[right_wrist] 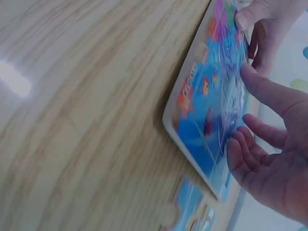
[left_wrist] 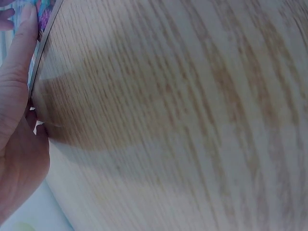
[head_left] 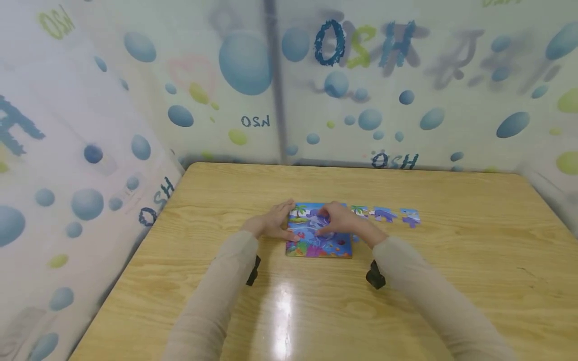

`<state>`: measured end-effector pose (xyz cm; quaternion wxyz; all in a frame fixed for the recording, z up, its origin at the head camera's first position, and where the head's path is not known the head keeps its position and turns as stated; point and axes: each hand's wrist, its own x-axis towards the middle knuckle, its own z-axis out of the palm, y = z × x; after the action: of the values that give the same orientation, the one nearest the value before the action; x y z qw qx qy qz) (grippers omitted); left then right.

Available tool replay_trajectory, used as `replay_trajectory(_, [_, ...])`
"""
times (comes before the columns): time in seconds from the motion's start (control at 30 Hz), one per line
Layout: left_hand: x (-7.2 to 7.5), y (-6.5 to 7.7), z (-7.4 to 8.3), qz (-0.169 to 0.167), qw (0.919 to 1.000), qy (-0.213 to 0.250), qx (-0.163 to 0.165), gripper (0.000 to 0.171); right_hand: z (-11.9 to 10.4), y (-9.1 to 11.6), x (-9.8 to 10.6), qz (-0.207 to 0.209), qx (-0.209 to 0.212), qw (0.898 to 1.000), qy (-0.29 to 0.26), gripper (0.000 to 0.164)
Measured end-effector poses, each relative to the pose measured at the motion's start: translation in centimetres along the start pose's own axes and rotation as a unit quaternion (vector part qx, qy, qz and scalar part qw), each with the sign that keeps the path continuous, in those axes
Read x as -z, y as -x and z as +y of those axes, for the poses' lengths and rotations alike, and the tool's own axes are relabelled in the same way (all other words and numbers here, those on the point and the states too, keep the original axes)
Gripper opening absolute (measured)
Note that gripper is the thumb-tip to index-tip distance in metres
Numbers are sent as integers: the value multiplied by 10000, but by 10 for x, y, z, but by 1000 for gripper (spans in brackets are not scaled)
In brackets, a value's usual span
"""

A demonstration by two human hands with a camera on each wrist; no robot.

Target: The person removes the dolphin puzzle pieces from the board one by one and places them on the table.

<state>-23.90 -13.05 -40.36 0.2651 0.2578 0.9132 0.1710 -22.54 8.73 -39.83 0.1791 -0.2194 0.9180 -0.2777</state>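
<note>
A jigsaw board [head_left: 340, 248] with a bright undersea and dolphin picture lies on the wooden table. My left hand [head_left: 274, 220] holds the board at its left edge, its thumb [right_wrist: 244, 20] on the picture side. Over the middle of the picture, my right hand [head_left: 341, 219] touches the surface with thumb and bent fingertips spread apart. Whether a loose piece lies under those fingertips cannot be made out. In the left wrist view the board shows only as a sliver beside the left hand [left_wrist: 17, 82].
Loose joined-looking puzzle pieces [head_left: 384, 214] lie right of the board, with another puzzle piece [head_left: 410, 215] farther right. The table [head_left: 451, 281] meets a wall [head_left: 203, 140] printed with bubbles at its back and left.
</note>
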Motion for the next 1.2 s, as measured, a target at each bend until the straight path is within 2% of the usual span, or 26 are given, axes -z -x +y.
replay_trajectory(0.3, [-1, -1, 0, -20, 10000, 58, -38, 99, -8, -8, -4, -78, -834, 9965, 5, 55])
replay_trajectory(0.63, [-4, -1, -3, -6, 9999, 163, 19, 100, -11, -13, -4, -342, -1228, 9918, 36, 57])
replay_trajectory(0.8, [-3, -1, -2, -8, 9997, 227, 77, 99, -14, -12, -2, -392, -1246, 9914, 47, 56])
replay_trajectory(0.93, [-2, -1, 0, -14, 9997, 235, 85, 100, -12, -8, -3, -333, -1090, 9935, 4, 56])
replay_trajectory(1.2, [-2, 1, 0, 35, 9996, 272, 67, 99, -10, -4, -8, 123, -713, 9964, -450, 57])
